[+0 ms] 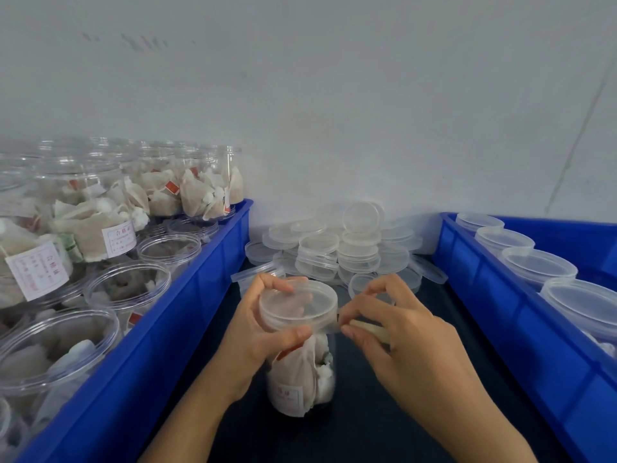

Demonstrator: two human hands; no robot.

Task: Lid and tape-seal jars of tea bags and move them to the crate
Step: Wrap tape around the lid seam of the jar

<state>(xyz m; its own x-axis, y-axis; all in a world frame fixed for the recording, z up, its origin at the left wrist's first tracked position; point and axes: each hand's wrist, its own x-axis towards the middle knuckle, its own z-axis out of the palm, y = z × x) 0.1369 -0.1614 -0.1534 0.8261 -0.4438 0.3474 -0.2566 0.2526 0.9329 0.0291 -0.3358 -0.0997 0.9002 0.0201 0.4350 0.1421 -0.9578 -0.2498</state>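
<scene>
Two hands (253,332) (397,332), one lidded jar (300,369).

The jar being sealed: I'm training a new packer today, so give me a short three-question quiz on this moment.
1. True or false: the jar between the hands already has its lid on.
2. Which hand grips the jar at its lid? A) left hand B) right hand
3. Where are the loose spare lids piled?

Key:
1. True.
2. A; the right hand pinches tape at the lid's rim.
3. On the dark surface against the wall, between the left blue crate and the right blue crate.
</scene>
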